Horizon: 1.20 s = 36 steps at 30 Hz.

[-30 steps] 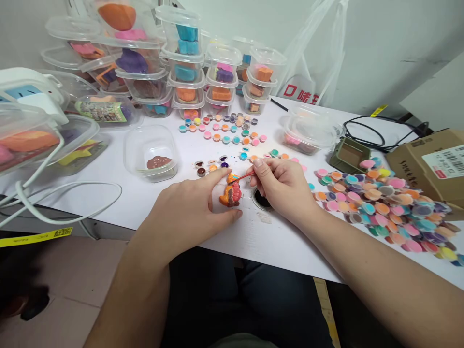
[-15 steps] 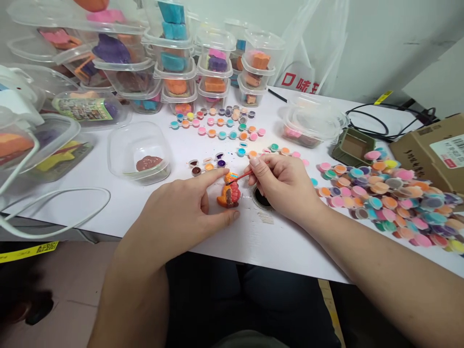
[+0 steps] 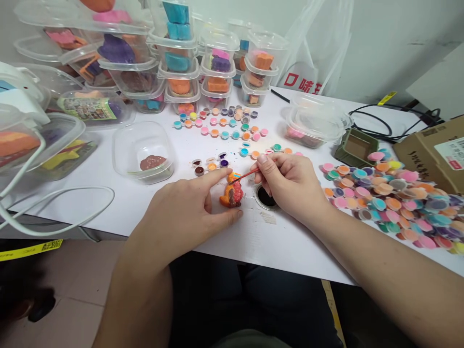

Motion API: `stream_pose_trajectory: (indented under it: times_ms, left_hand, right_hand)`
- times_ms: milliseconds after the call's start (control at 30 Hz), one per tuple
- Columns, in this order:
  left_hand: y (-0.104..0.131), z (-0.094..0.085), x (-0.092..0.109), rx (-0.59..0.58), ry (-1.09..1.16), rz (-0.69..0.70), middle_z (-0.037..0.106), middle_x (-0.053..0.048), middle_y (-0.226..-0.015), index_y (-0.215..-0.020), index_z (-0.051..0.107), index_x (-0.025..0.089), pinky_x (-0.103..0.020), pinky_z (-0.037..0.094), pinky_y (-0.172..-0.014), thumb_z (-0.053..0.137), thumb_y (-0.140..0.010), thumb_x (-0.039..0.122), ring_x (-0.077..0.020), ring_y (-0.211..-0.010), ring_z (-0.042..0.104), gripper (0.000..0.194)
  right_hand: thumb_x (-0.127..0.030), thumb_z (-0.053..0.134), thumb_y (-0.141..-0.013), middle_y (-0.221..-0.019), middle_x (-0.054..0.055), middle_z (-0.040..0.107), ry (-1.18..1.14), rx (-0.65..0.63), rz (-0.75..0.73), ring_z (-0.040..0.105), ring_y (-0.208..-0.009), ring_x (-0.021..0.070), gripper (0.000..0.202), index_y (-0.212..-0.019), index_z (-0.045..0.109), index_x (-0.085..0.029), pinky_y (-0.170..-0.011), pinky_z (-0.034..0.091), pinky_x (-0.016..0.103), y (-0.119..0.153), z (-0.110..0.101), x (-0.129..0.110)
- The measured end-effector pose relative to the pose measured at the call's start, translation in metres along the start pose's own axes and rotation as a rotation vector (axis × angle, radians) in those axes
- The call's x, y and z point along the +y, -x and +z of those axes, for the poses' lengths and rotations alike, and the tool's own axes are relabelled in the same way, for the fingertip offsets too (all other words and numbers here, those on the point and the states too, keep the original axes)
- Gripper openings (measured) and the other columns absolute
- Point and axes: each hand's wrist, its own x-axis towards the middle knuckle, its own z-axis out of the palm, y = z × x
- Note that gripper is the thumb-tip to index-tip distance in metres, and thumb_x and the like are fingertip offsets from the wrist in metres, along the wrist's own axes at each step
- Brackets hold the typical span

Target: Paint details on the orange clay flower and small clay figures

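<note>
A small painted figurine (image 3: 232, 194), orange with a red ribbed part and a brown patch, lies on the white table. My left hand (image 3: 188, 205) pinches it, index finger at its upper end and thumb at its lower end. Between thumb and fingers, my right hand (image 3: 284, 181) holds a thin red paintbrush (image 3: 250, 173). The dark brush tip is at the figurine's upper part, below its yellow-orange end; whether it touches is too small to tell. Beside the right hand is a round hole with a metallic rim (image 3: 266, 197), dark inside. Small open paint pots (image 3: 211, 166) stand just beyond the figurine.
Strips of colored paint pots (image 3: 224, 135) lie farther back, with a large heap of pots (image 3: 395, 203) at right. Stacked clear containers (image 3: 181, 87) line the back left. A clear tub (image 3: 143, 150) holds brownish paint. A white cable (image 3: 79, 188) loops at left; a cardboard box (image 3: 431, 150) stands right.
The view has shifted slightly, so everything sits a little farther right. My right hand and brush have moved slightly up and right; the left hand keeps its hold on the figurine.
</note>
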Motion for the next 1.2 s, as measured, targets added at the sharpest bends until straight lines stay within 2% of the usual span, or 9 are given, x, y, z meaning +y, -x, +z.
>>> stream_pose_trajectory:
  times_ms: [133,300,433,667,1000,1100,1200]
  left_hand:
    - [0.001,0.000,0.001,-0.004,0.007,-0.007,0.066,0.008,-0.065,-0.144,0.055,0.046,-0.028,0.037,-0.057,0.064,-0.081,0.062,-0.0177,-0.064,0.066,0.066]
    - [0.002,-0.002,0.002,-0.013,0.002,-0.003,0.067,0.008,-0.066,-0.145,0.054,0.046,-0.028,0.037,-0.059,0.064,-0.081,0.060,-0.0187,-0.067,0.067,0.066]
    - [0.002,-0.003,0.002,-0.013,-0.001,0.005,0.067,0.008,-0.067,-0.145,0.054,0.046,-0.029,0.038,-0.060,0.063,-0.082,0.061,-0.0189,-0.068,0.067,0.066]
    - [0.003,-0.001,0.001,0.005,0.003,0.020,0.067,0.009,-0.067,-0.144,0.053,0.049,-0.029,0.039,-0.062,0.062,-0.083,0.060,-0.0196,-0.073,0.069,0.063]
    - [0.002,-0.002,0.008,-0.004,-0.036,0.010,0.074,0.004,-0.083,-0.144,0.054,0.045,-0.032,0.043,-0.065,0.059,-0.087,0.054,-0.0242,-0.085,0.071,0.058]
    - [0.001,0.002,0.012,0.049,-0.085,-0.028,0.074,0.001,-0.086,-0.138,0.057,0.040,-0.033,0.044,-0.067,0.058,-0.085,0.060,-0.0263,-0.086,0.071,0.057]
    - [0.001,0.010,0.016,0.116,-0.172,-0.118,0.074,-0.003,-0.081,-0.138,0.055,0.031,-0.035,0.046,-0.069,0.058,-0.082,0.069,-0.0297,-0.082,0.072,0.068]
  right_hand:
    - [-0.073,0.057,-0.088,-0.065,0.005,0.067,0.008,-0.030,-0.003,0.053,-0.054,0.0124,0.060,-0.075,0.069,-0.016,-0.049,0.038,0.027,-0.001,0.000,0.003]
    - [-0.075,0.056,-0.087,-0.066,0.005,0.067,0.002,-0.002,0.005,0.053,-0.053,0.0124,0.061,-0.080,0.070,-0.016,-0.049,0.039,0.027,-0.001,0.000,0.004]
    - [-0.074,0.054,-0.089,-0.064,0.005,0.066,0.032,-0.030,-0.005,0.053,-0.053,0.0123,0.062,-0.078,0.070,-0.016,-0.049,0.039,0.026,-0.001,0.001,0.003]
    - [-0.072,0.056,-0.090,-0.067,0.005,0.068,-0.023,0.009,-0.015,0.055,-0.055,0.0126,0.058,-0.081,0.070,-0.016,-0.049,0.040,0.026,-0.001,0.000,0.005]
    - [-0.071,0.056,-0.090,-0.070,0.003,0.066,-0.112,-0.180,0.024,0.048,-0.052,0.0116,0.054,-0.092,0.070,-0.019,-0.046,0.034,0.026,0.008,-0.006,0.003]
    - [-0.069,0.057,-0.092,-0.075,0.004,0.068,-0.139,-0.219,0.010,0.050,-0.054,0.0117,0.052,-0.094,0.070,-0.019,-0.048,0.036,0.026,0.007,-0.007,0.002]
    - [-0.067,0.057,-0.093,-0.080,0.004,0.070,-0.159,-0.238,-0.004,0.051,-0.055,0.0113,0.050,-0.095,0.070,-0.019,-0.049,0.038,0.026,0.006,-0.007,0.003]
